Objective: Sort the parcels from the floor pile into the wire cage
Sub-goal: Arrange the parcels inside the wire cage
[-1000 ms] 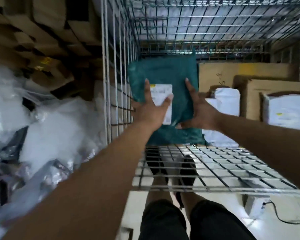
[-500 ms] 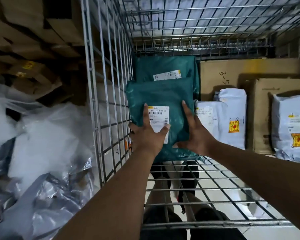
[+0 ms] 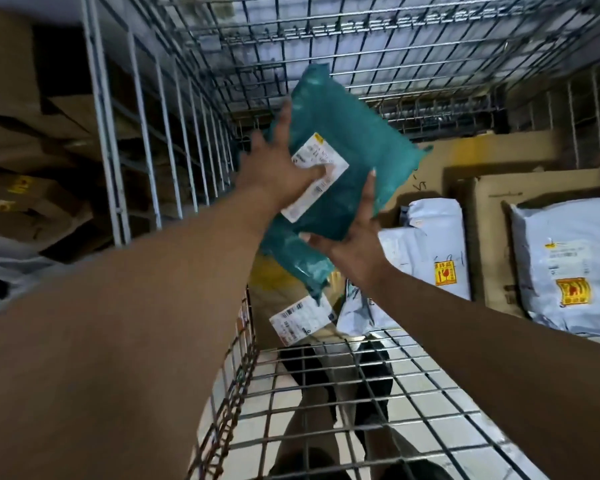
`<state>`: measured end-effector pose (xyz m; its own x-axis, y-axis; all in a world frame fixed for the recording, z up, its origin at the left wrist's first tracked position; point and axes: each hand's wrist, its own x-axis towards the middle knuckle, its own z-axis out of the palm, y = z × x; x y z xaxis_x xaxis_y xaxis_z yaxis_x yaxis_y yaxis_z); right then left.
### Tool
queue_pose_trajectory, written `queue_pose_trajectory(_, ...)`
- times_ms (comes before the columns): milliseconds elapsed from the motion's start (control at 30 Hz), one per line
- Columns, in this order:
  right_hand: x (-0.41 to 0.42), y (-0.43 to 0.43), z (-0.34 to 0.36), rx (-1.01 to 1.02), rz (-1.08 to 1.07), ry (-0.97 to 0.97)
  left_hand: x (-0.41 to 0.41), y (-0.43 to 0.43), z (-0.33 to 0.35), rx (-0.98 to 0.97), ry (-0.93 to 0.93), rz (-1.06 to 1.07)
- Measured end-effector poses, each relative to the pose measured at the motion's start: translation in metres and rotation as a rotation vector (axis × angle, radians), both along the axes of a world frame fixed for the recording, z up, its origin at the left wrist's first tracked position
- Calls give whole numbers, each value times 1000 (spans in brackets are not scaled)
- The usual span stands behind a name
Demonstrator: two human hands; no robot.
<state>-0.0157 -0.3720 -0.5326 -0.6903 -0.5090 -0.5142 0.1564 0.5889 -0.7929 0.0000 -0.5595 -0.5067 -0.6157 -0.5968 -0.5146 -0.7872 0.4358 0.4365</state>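
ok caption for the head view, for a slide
Left hand and right hand hold a tilted teal parcel inside the wire cage, near white parcels.

Teal parcel [image 3: 347,161] with white label, tilted, held up near left wall of wire cage [image 3: 174,157]; grey parcels [image 3: 565,261] at right.
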Motion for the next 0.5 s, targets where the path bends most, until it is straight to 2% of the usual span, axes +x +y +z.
queue_pose_trajectory(100, 4, -27, -3, 49, -107, -48, -41, -33, -1, 42, 66, -98)
queue_pose_trajectory(267, 9, -59, -12, -5, -255, -208, -78, -64, -19, 25, 46, -319)
queue_pose_trajectory(500, 13, -81, -21, -40, -304, -261, -93, -89, -44, 11, 63, -326)
